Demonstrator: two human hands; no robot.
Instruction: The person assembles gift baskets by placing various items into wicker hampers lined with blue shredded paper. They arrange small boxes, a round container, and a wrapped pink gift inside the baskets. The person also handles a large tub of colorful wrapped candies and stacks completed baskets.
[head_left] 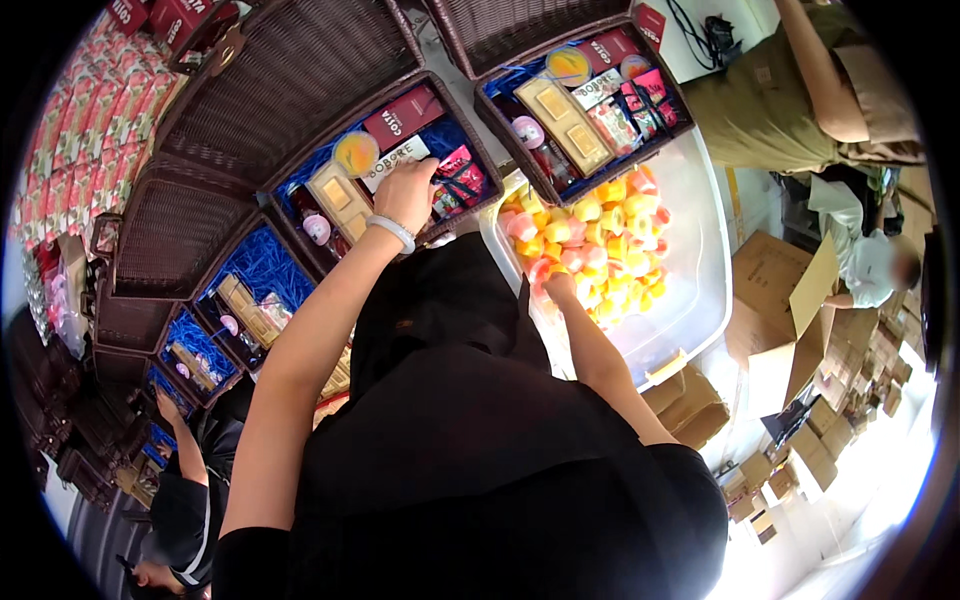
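Observation:
My left hand (407, 195) reaches into an open brown wicker gift basket (470, 122), its fingers curled down beside the pink packets (458, 180). Whatever those fingers hold, if anything, is hidden under the hand. Around it in the basket lie a dark red box (403, 117), a white printed box (394, 163), a round orange jelly cup (356, 153) and a gold tray (340, 200) on blue shredded paper. Over to the right, my right hand (561, 287) dips into a translucent plastic tub (695, 270) of yellow and pink jelly cups (610, 235). Its fingers close on a pink jelly cup (540, 271).
A second filled wicker basket (520, 165) adjoins the tub's far side. More open baskets (255, 265) line the left, where another person's arm (185, 440) reaches in. Stacked pink-and-green packages (95, 130) stand far left. At right are a person in olive clothing (760, 110) and cardboard boxes (770, 280).

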